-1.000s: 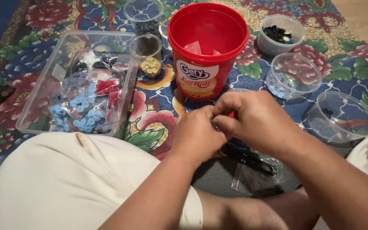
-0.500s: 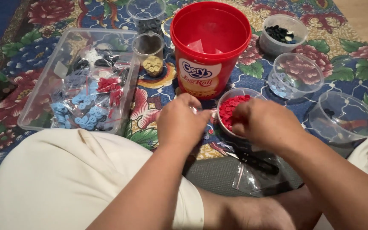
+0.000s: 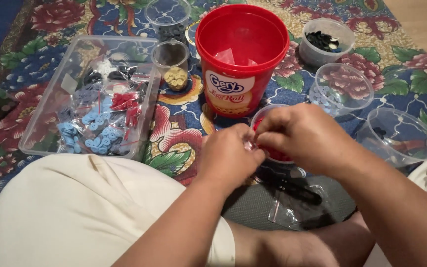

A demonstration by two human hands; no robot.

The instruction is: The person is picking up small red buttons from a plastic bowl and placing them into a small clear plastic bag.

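Item: small clear cup of red buttons (image 3: 273, 151), standing on the floral carpet (image 3: 184, 123) just in front of the red plastic bucket (image 3: 240, 59), largely hidden behind both hands. Left hand (image 3: 228, 158) and right hand (image 3: 305, 136) met over the cup's rim, fingers pinched narrow together on something small and clear between them; what exactly could not be told. Judged light, thin-walled and easily tipped; the buttons hard, smooth and prone to scatter, best taken singly at the edge between thumb and forefinger, the cup by its rim. Nearby: clear rectangular tray (image 3: 40, 133) of bagged blue and red buttons, cup of black buttons (image 3: 324, 42), empty clear cup (image 3: 401, 136), black scissors (image 3: 292, 190) on grey fabric.
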